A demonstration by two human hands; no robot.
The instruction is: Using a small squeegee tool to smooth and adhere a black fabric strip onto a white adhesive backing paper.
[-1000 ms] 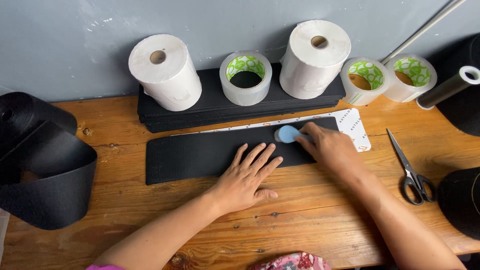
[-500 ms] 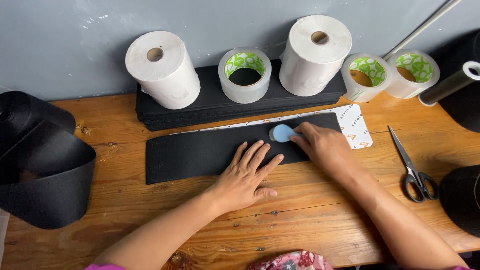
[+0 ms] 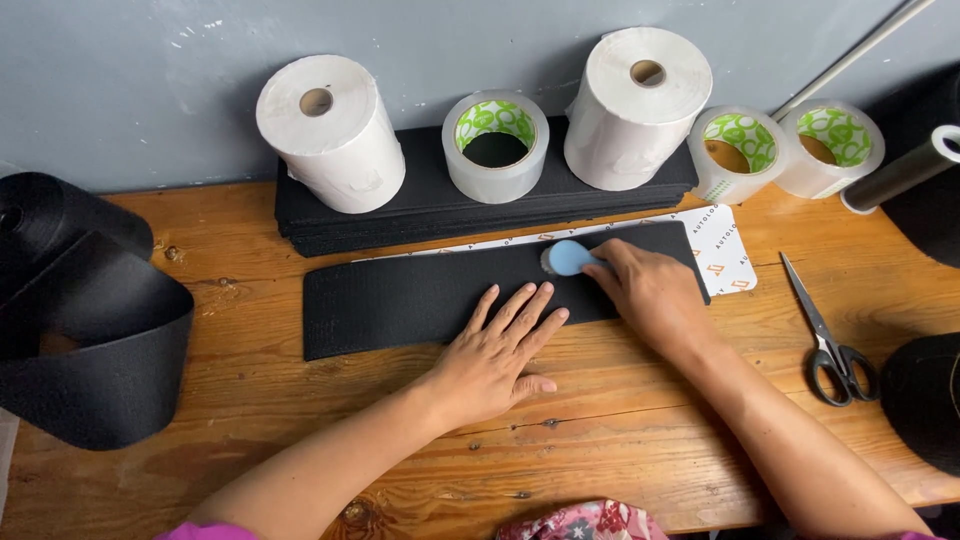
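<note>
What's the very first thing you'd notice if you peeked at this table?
Two hands in the middle: the left hand lies flat on a long black strip, while the right hand presses a small blue tool onto it. Behind them, white paper rolls and tape rolls line the grey wall, and scissors lie at the right.

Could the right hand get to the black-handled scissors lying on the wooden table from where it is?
Probably yes: the right hand holds a small blue tool, but only bare wooden table separates it from the black-handled scissors.
</note>
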